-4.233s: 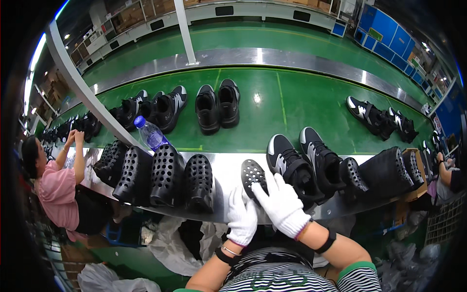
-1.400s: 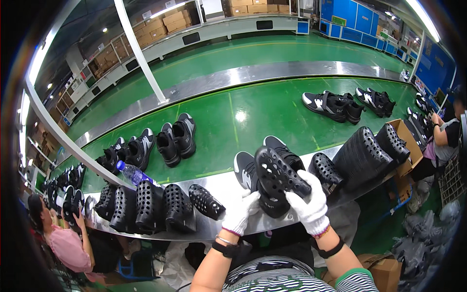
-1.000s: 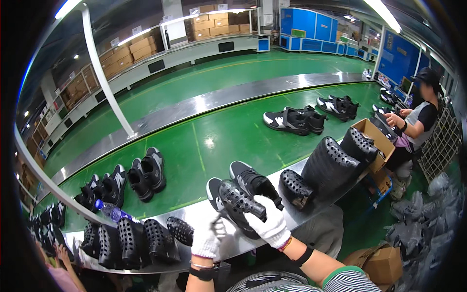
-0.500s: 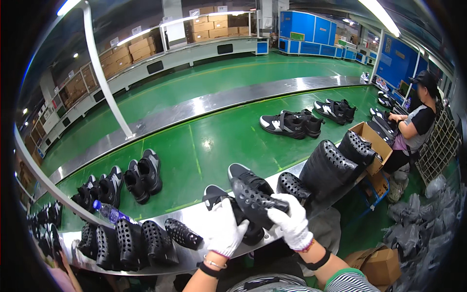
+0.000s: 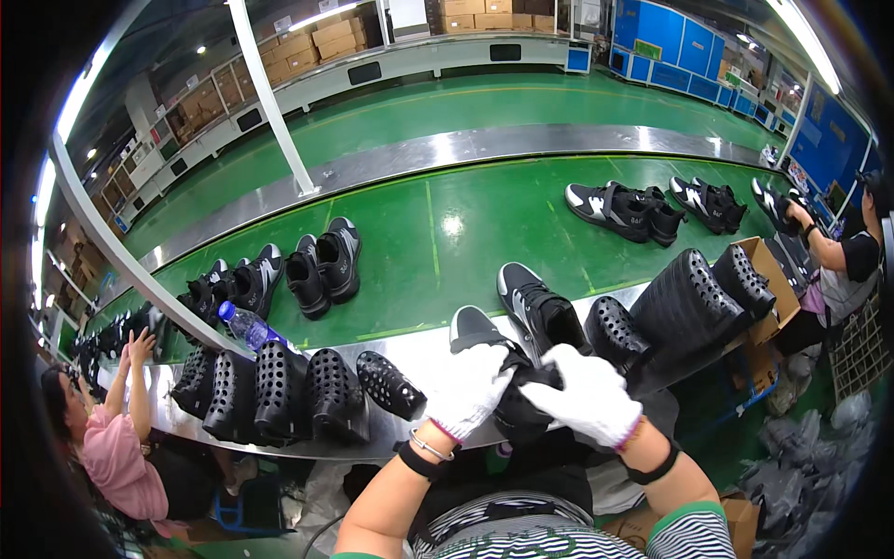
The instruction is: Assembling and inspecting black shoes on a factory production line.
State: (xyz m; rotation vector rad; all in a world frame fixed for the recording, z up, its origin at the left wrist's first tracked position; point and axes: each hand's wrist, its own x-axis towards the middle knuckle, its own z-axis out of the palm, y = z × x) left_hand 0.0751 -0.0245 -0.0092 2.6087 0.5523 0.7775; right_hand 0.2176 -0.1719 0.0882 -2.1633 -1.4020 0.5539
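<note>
A black and grey shoe [image 5: 477, 326] sits at the near edge of the line, toe pointing away. My left hand [image 5: 470, 384], in a white glove, is closed on the shoe's left side. My right hand [image 5: 589, 396], also gloved, has its fingers bent down at the shoe's opening, on something dark that I cannot make out. Black material [image 5: 523, 405] shows between the hands. Just right of it stands a matching shoe [image 5: 533, 298], its heel close to my right fingers. A perforated black shoe insert [image 5: 391, 384] lies left of my left hand.
More perforated inserts stand left [image 5: 281, 391] and right [image 5: 616, 328], beside an open carton [image 5: 759, 279]. A bottle [image 5: 250, 326] lies behind the left ones. Shoe pairs [image 5: 622, 210] rest on the green belt [image 5: 400, 242]. Co-workers sit left [image 5: 121, 447] and right [image 5: 843, 252].
The perforated insert held over the shoes is no longer visible in my hands. My right hand has come down to the left shoe's opening. The view has swung left, showing a co-worker with raised hands.
</note>
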